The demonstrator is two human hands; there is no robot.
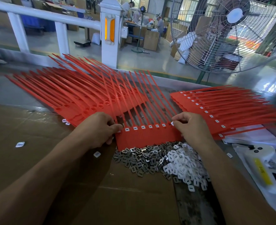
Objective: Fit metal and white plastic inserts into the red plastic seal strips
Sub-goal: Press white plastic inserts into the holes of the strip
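Red plastic seal strip sheet (147,137): our left hand (99,129) pinches its nine-o'clock corner; right hand (193,127) pinches a white plastic insert (172,123), which could seat crooked if pressed off-centre.

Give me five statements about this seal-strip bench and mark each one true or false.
1. The right hand pinches a white insert at the strip sheet being worked on. True.
2. The loose metal inserts lie to the right of the loose white inserts. False: the metal ones lie to the left.
3. The stack on the right already shows white inserts in its sockets. True.
4. The left hand rests idle on the cardboard. False: it grips the sheet's left end.
5. The pile on the left has white inserts fitted. False: its sockets look empty.
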